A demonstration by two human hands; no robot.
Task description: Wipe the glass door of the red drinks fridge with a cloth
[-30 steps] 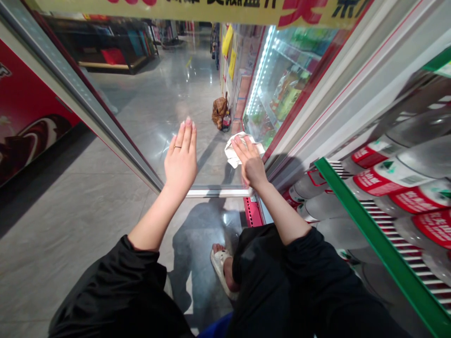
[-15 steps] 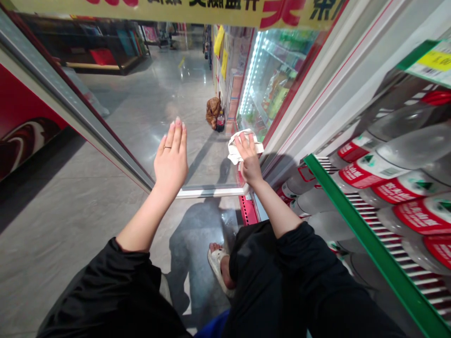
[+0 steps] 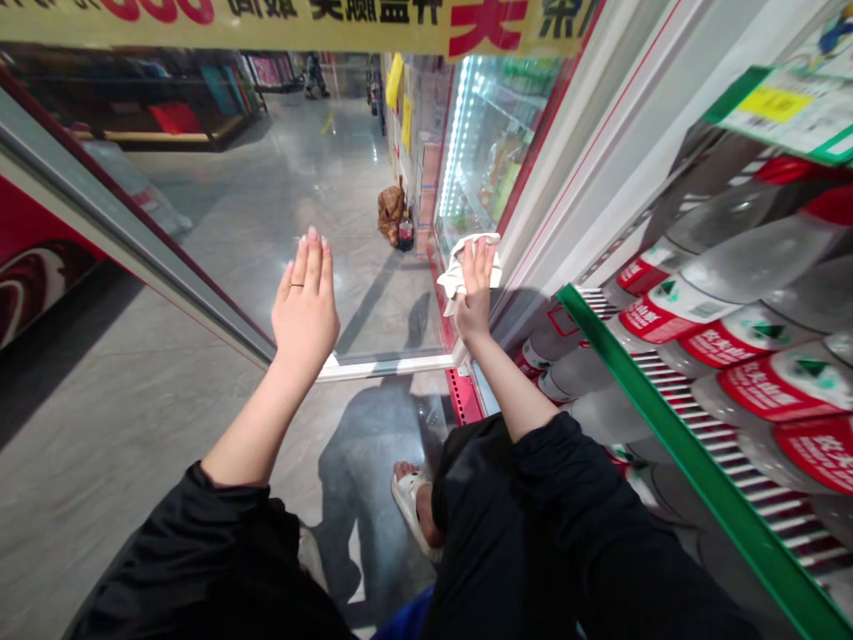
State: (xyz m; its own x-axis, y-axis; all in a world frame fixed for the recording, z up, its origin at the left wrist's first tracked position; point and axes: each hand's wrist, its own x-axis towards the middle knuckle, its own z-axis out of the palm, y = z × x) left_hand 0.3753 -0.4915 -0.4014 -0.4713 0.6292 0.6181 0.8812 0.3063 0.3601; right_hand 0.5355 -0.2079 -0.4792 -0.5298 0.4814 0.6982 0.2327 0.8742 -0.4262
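Observation:
My left hand (image 3: pixel 305 307) lies flat with straight fingers at the glass door pane (image 3: pixel 219 213), a thin ring on one finger. It holds nothing. Low on the right side of the same pane, my right hand (image 3: pixel 474 298) presses a crumpled white cloth (image 3: pixel 454 277) to the glass, close to the door's right frame. The fingers lie over the cloth, and part of it sticks out on both sides. Along the bottom of the pane runs a white door edge (image 3: pixel 393 365).
To the right, a shelf with a green front rail (image 3: pixel 673 444) carries large clear bottles (image 3: pixel 753 276) with red and white labels. A yellow banner (image 3: pixel 219 27) crosses the top of the glass. Below are a grey floor (image 3: pixel 166 427) and my foot in a white sandal (image 3: pixel 410 502).
My right hand and the cloth have slid slightly right and up on the glass, nearer the frame. My left hand keeps about the same place on the pane. The view has turned slightly right.

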